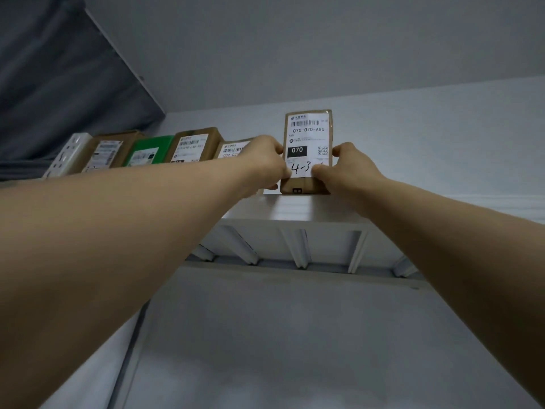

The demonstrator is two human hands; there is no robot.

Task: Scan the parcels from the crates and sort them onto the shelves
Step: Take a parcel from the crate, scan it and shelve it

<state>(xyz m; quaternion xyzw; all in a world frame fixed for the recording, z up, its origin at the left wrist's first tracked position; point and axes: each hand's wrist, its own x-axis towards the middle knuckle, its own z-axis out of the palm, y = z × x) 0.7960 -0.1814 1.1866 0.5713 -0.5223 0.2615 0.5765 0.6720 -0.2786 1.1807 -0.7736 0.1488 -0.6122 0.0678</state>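
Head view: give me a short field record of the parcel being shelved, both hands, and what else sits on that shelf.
parcel: brown parcel, upright, lower end at the front edge of the top shelf
label: printed 070-070-A80, black block 070, handwritten 4-3, the rest covered by a thumb
left hand: grips the parcel's lower left side
right hand: grips its lower right side
neighbours: row to the left, including a green parcel and a white box at the far end
stage: not yet released
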